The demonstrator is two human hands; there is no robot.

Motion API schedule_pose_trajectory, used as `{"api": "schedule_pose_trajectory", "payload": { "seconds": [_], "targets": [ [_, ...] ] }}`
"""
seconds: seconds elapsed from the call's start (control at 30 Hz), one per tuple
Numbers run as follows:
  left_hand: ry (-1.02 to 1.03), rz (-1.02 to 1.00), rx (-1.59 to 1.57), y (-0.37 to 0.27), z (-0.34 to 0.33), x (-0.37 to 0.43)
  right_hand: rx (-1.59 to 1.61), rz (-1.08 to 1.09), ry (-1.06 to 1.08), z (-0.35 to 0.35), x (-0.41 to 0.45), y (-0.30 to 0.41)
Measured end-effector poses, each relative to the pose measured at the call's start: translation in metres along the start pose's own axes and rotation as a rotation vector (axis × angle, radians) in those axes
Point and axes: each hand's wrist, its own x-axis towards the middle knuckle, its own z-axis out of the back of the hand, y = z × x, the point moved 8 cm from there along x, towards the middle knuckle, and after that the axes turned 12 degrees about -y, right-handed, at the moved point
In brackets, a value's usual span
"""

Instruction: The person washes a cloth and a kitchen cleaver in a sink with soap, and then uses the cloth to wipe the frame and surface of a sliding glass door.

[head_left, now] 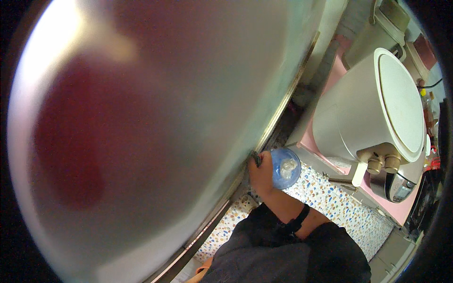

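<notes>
My right hand [261, 173] is closed around a small dark handle [256, 159] at the edge of a frosted glass door panel [170, 116]. The panel fills the left and middle of the view, very near the camera and blurred. A metal-coloured frame strip [279, 115] runs along its edge. Just beyond my knuckles, a blue plastic bin [294, 163] on the floor holds a crumpled clear plastic bag [288, 167]. A black band [299, 220] circles my right arm. My left hand is out of view.
Right of the door, a large pale lidded cylinder with two knobs [357, 106] stands on a pink-topped counter [396, 209]. A grey rice cooker [396, 187] is beside it. Lidded containers [378, 32] are behind. Below lies speckled terrazzo flooring [329, 201].
</notes>
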Motion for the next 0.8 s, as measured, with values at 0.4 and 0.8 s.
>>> {"api": "schedule_pose_trajectory", "payload": {
  "seconds": [0.4, 0.8],
  "targets": [
    [-0.147, 0.038, -0.122, -0.003, -0.004, 0.006, -0.046, -0.06, -0.305, 0.017, 0.254, -0.027],
    [-0.163, 0.003, -0.051, 0.004, 0.002, 0.004, 0.031, 0.069, -0.013, -0.004, 0.06, -0.009]
  ]
}}
